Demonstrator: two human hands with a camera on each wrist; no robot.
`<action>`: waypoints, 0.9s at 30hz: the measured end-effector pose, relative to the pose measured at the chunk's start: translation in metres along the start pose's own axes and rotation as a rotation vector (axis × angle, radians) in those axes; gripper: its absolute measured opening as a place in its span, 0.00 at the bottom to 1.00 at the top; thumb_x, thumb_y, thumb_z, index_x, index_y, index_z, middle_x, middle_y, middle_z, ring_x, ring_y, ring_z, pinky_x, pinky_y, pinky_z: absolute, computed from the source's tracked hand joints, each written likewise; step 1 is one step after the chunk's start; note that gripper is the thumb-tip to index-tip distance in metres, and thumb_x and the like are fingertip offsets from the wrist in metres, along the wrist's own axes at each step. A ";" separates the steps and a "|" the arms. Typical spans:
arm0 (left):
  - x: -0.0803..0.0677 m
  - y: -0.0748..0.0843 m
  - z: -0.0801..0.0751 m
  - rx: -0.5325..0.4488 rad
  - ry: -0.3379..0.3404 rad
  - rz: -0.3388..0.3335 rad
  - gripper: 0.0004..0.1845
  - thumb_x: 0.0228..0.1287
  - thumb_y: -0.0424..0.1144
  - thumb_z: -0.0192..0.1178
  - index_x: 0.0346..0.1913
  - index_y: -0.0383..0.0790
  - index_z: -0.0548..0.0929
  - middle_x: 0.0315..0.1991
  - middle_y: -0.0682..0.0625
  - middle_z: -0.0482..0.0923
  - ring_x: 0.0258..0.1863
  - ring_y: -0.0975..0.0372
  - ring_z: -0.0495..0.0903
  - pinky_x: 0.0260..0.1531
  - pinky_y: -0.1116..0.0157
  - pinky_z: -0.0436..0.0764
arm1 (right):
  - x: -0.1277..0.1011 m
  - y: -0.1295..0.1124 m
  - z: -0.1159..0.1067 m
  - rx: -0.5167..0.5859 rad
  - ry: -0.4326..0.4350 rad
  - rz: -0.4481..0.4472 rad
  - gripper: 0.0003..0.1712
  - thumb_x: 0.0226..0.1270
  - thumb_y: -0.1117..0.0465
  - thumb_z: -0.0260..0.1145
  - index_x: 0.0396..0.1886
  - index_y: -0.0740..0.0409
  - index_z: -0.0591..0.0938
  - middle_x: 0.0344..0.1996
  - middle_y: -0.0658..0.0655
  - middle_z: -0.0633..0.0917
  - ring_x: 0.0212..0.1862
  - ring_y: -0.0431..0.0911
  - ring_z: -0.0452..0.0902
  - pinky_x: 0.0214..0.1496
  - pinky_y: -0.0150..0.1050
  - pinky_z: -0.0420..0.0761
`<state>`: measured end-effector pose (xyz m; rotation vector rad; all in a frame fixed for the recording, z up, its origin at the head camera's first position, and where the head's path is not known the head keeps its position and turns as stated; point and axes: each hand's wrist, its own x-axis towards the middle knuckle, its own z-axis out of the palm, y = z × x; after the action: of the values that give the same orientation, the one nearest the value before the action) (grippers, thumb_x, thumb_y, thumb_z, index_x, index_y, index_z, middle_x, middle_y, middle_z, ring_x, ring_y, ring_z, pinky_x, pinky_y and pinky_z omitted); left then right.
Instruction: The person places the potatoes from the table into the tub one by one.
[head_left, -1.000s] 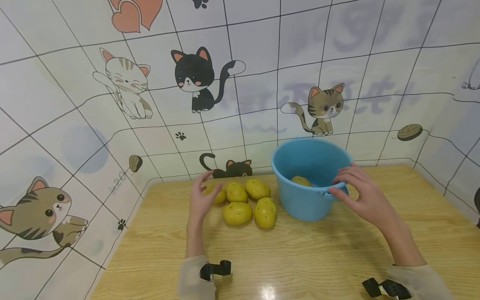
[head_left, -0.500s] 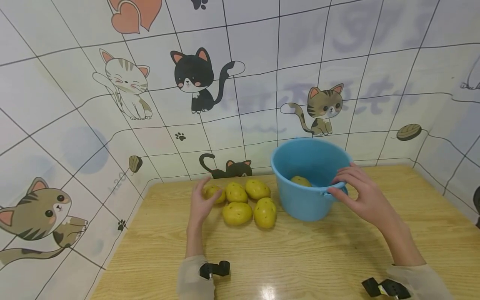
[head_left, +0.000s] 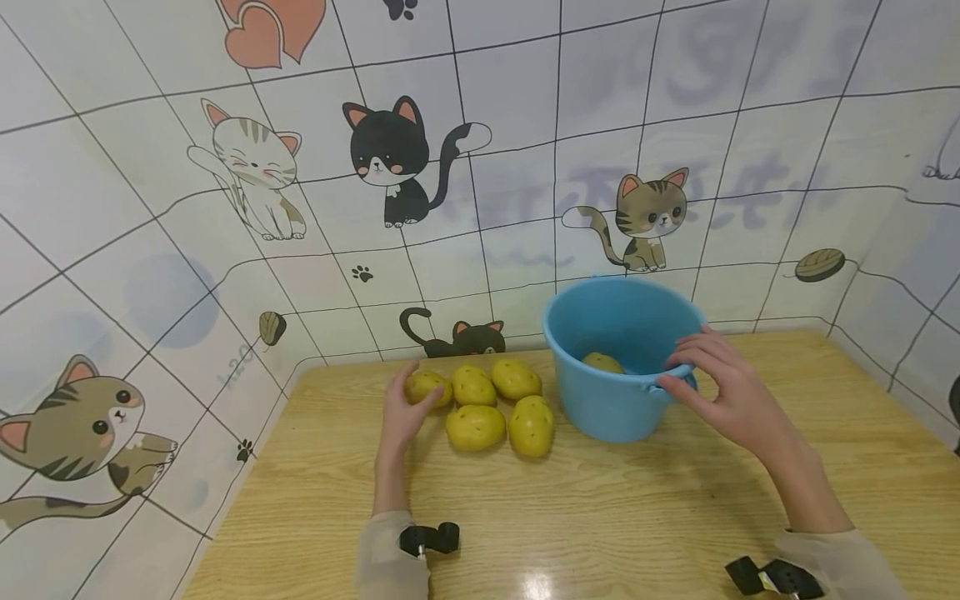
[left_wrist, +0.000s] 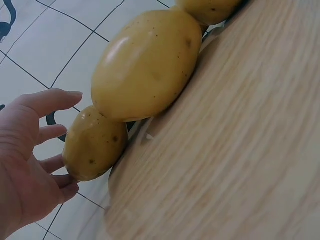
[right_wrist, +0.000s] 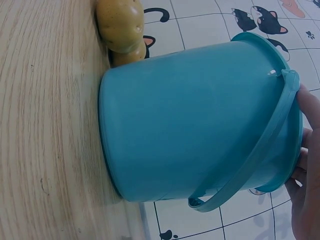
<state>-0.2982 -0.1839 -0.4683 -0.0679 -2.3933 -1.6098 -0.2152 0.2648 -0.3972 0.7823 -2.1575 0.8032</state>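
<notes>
Several yellow potatoes lie in a cluster on the wooden table. At the leftmost potato [head_left: 429, 389] is my left hand [head_left: 403, 412]. In the left wrist view its fingers reach along the far side of that potato [left_wrist: 95, 145], while the thumb stands apart from it; whether the fingertips touch is hard to tell. A light blue bucket [head_left: 611, 408] stands upright to the right of the cluster, with one potato [head_left: 602, 362] visible inside. My right hand [head_left: 731, 392] grips the bucket's right rim, thumb outside and fingers over the edge.
Other potatoes [head_left: 475, 428] [head_left: 531, 427] lie between the left hand and the bucket. Behind the wooden table [head_left: 570, 517] rises a white wall [head_left: 517, 208] printed with cats. The bucket's handle [right_wrist: 255, 155] hangs down its side.
My left hand has lowered slightly, bringing its fingers down around the leftmost potato. The right hand and the bucket have stayed in place.
</notes>
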 end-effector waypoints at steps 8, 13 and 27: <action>-0.004 -0.003 -0.004 -0.042 0.015 -0.107 0.37 0.60 0.37 0.72 0.71 0.35 0.70 0.69 0.32 0.54 0.67 0.40 0.62 0.70 0.44 0.61 | 0.000 0.001 -0.001 0.002 -0.002 -0.004 0.10 0.60 0.61 0.76 0.39 0.55 0.84 0.42 0.52 0.83 0.53 0.48 0.72 0.78 0.44 0.54; -0.004 -0.010 -0.009 -0.017 -0.017 -0.123 0.37 0.63 0.38 0.71 0.72 0.33 0.68 0.67 0.33 0.61 0.62 0.43 0.67 0.63 0.48 0.70 | 0.000 0.001 0.000 -0.002 0.000 -0.007 0.10 0.61 0.59 0.76 0.39 0.55 0.84 0.42 0.52 0.83 0.53 0.49 0.72 0.78 0.45 0.54; -0.005 -0.015 -0.015 0.017 -0.057 -0.154 0.37 0.60 0.41 0.73 0.70 0.32 0.70 0.62 0.32 0.72 0.57 0.45 0.74 0.58 0.52 0.74 | -0.001 0.003 0.001 0.001 0.011 -0.012 0.10 0.61 0.58 0.76 0.39 0.55 0.84 0.41 0.51 0.83 0.53 0.48 0.72 0.78 0.45 0.54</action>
<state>-0.2930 -0.2033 -0.4780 0.0768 -2.5106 -1.6744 -0.2177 0.2658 -0.3995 0.7886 -2.1408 0.8009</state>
